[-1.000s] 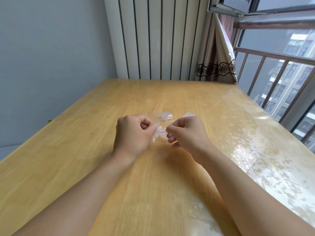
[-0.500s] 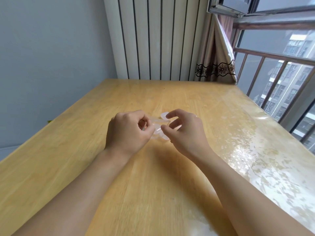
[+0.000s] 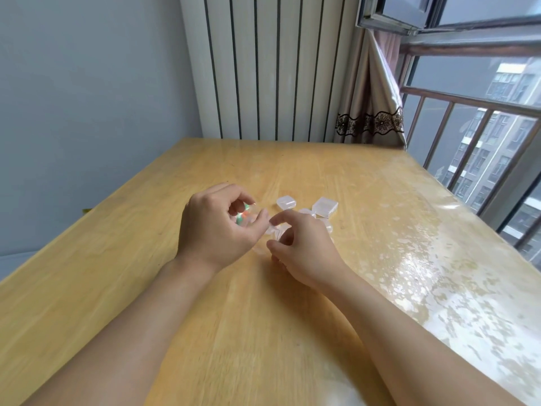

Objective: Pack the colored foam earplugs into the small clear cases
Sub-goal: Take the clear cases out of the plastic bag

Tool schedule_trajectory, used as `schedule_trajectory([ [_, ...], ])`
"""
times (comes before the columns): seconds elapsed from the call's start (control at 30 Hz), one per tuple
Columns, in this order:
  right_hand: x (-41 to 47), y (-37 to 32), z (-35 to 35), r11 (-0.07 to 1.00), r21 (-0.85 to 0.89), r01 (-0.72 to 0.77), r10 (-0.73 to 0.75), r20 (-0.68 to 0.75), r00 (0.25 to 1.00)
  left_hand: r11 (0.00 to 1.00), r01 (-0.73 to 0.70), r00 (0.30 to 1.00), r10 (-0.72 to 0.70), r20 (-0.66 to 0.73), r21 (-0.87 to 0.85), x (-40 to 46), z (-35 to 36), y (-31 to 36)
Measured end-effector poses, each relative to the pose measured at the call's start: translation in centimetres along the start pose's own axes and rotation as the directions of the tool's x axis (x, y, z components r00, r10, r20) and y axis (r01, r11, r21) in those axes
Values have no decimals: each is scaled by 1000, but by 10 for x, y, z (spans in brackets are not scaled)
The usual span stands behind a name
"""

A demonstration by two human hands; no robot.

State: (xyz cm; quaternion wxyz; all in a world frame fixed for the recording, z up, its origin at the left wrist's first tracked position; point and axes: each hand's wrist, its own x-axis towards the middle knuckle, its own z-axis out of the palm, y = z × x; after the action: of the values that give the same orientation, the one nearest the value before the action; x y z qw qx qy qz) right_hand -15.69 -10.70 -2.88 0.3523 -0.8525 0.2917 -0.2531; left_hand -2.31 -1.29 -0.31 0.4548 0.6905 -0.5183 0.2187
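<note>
At the centre of the frame, a clear case [image 3: 246,215] with orange and green earplugs [image 3: 242,216] is held in the curled left hand [image 3: 216,227], while a second clear piece [image 3: 273,230] is pinched by the right hand [image 3: 304,247], and more cases [image 3: 323,206] are seen just behind on the wooden table [image 3: 292,317].

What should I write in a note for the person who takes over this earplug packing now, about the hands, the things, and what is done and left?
Left hand: holds a clear case with colored earplugs inside; green and orange show through.
Right hand: fingers curled at that case's near edge, pinching a clear part; whether it is the lid, I cannot tell.
Other small clear cases lie on the wooden table just beyond the right hand; they look shut, contents not visible.
Done: earplugs are in the held case.
Left: probably close it and set it down. No loose earplugs are in view.
</note>
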Motion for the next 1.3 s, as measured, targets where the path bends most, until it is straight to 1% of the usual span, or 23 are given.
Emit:
schedule_trajectory([
  [0.07, 1, 3, 0, 1000, -3, -26, 26, -12, 1000, 977, 200, 980, -200, 4, -74, 3, 2, -12],
  [0.1, 1, 3, -1, 999, -3, -39, 39, -23, 999, 941, 333, 943, -333, 16, -51, 5, 4, -23],
  [0.13, 2, 4, -2, 999, 2, -46, 46, -40, 998, 886, 464, 884, -463, 65, 12, 8, 5, -34],
  [0.17, 2, 4, -4, 999, 7, -48, 48, -58, 997, 824, 563, 812, -566, 139, 67, 9, 6, -43],
  [0.2, 3, 5, -6, 999, 8, -48, 48, -75, 996, 770, 633, 739, -632, 233, 82, 9, 7, -49],
  [0.23, 3, 5, -8, 999, 5, -52, 52, -85, 995, 735, 675, 687, -658, 308, 65, 7, 8, -52],
  [0.27, 3, 5, -10, 998, -1, -58, 58, -88, 994, 718, 695, 664, -663, 346, 42, 5, 8, -54],
  [0.3, 3, 5, -12, 998, -6, -65, 64, -86, 994, 712, 701, 658, -663, 357, 32, 4, 6, -56],
  [0.37, 4, 6, -16, 997, -14, -81, 80, -75, 994, 701, 713, 653, -667, 358, 6, 4, 5, -58],
  [0.43, 5, 7, -17, 996, -14, -90, 89, -63, 994, 660, 747, 646, -690, 327, -84, 4, 5, -59],
  [0.5, 6, 9, -18, 996, -8, -94, 93, -55, 994, 624, 747, 665, -707, 241, -229, 7, 3, -52],
  [0.57, 6, 10, -17, 996, -14, -88, 88, -42, 995, 628, 713, 694, -696, 184, -314, 11, 1, -46],
  [0.67, 7, 11, -13, 997, -20, -79, 78, -26, 997, 671, 684, 725, -668, 166, -286, 13, 0, -44],
  [0.73, 7, 13, -11, 997, -26, -68, 68, -27, 997, 703, 663, 747, -638, 186, -257, 10, 1, -47],
  [0.87, 7, 15, -9, 998, -21, -58, 57, -26, 998, 704, 662, 749, -635, 189, -258, 10, 4, -51],
  [1.03, 7, 15, -8, 999, -11, -51, 51, -25, 998, 746, 618, 785, -603, 141, -250, 10, 5, -50],
  [1.17, 6, 15, -8, 999, -25, -43, 42, -26, 999, 752, 603, 794, -597, 112, -266, 8, 7, -51],
  [1.3, 6, 15, -7, 999, -34, -37, 36, -30, 999, 727, 622, 776, -622, 104, -292, 9, 8, -51],
])
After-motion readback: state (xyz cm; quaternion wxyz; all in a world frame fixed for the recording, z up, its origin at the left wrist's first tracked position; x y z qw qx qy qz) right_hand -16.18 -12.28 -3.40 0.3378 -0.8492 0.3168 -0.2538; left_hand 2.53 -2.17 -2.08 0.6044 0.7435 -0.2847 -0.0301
